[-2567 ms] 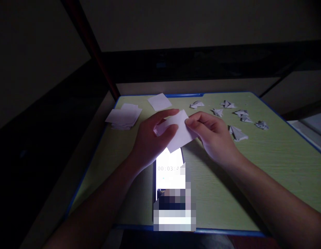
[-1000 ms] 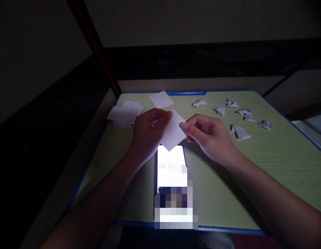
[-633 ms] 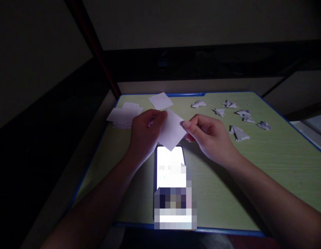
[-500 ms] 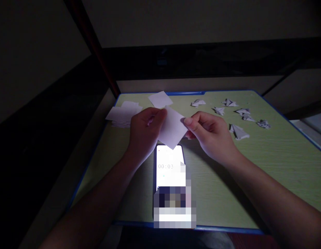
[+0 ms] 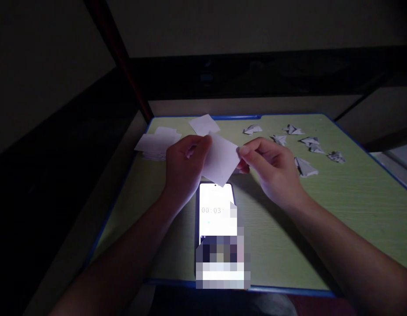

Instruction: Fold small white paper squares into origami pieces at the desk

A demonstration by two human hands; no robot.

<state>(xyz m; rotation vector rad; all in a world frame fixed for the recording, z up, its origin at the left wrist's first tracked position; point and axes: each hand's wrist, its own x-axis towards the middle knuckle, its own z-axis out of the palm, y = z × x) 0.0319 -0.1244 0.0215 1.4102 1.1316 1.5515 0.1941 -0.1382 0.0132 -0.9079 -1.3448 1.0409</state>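
Right at the fingertips, a small square sheet of plain white paper [image 5: 221, 158] is pinched from both sides: its right corner is nipped between thumb and fingers by the right hand [image 5: 272, 169], and its upper left edge is clamped under the thumb of the left hand [image 5: 185, 164], whose other fingers are mostly hidden behind. The sheet is held up in front of the body, tilted, one corner pointing down; whether a second layer sits behind it can't really be told. Handling-wise, it's probably next to no weight, floppy, a bit slick and easily creased or torn, so it's best gripped lightly by the edges or corners. As for pose, both wrists are turned inward, hands close together, forearms angled in from the lower corners. Just below the paper, a dark-edged phone with a bright white screen [image 5: 216, 197] is seen, its lower part blurred out. Further out, a loose white square [image 5: 203, 124] and an untidy stack of white paper [image 5: 154, 145] are spread on the far left of the pale green, blue-rimmed table [image 5: 322, 228], and some crumpled-looking folded paper pieces [image 5: 293, 130] are scattered at far right.
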